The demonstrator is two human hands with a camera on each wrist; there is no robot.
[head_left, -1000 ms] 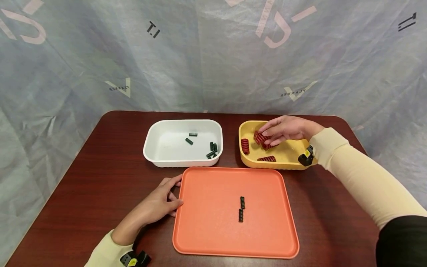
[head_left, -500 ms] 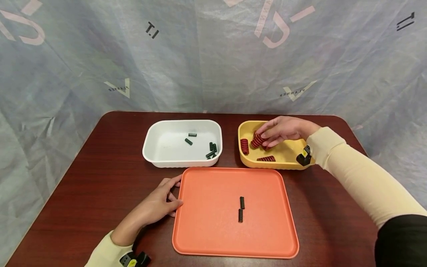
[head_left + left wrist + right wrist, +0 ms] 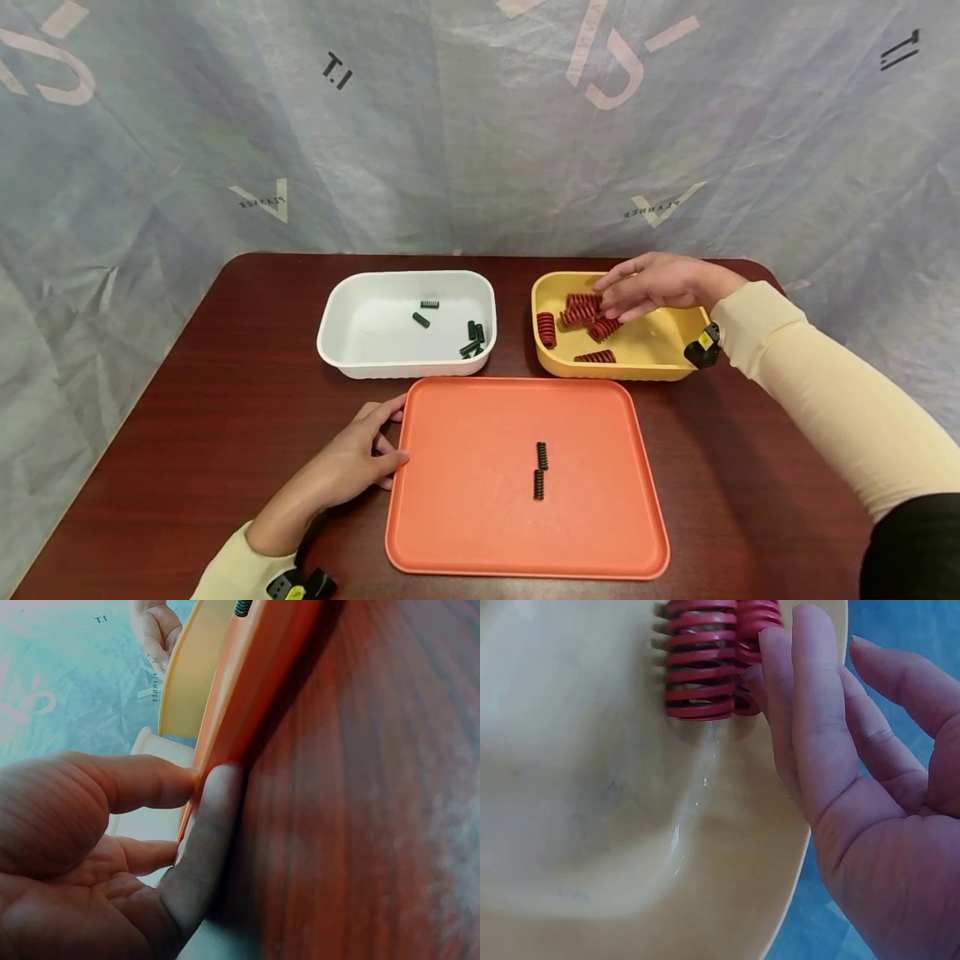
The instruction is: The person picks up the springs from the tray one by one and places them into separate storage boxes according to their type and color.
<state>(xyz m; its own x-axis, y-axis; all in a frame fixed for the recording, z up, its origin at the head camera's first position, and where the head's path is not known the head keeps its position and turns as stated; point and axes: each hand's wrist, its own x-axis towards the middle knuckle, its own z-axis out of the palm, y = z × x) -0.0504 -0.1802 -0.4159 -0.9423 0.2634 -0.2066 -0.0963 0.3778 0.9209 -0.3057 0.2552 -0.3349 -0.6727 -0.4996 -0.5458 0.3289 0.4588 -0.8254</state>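
Observation:
At the left edge of the orange tray (image 3: 480, 517), my left hand (image 3: 348, 462) grips the rim between thumb and fingers. The left wrist view shows fingertips (image 3: 221, 784) against the tray's side. Two dark coil springs, an upper one (image 3: 542, 456) and a lower one (image 3: 538, 485), lie end to end on the tray. My right hand (image 3: 660, 283) hovers over the yellow bin (image 3: 645, 372), fingers extended and holding nothing. Several thick red springs (image 3: 579, 313) lie beneath and left of its fingertips; one red spring (image 3: 701, 664) shows close up in the right wrist view.
Left of the yellow bin stands a white bin (image 3: 375, 368) with several small dark green springs (image 3: 470, 348), mostly in its right corner. Both bins stand behind the tray on the dark wooden table (image 3: 225, 400). A grey printed sheet (image 3: 450, 125) hangs behind.
My right hand first handled the red springs, shifting one leftward and toward me, then let go and drew back slightly up and right. My left hand stays on the tray.

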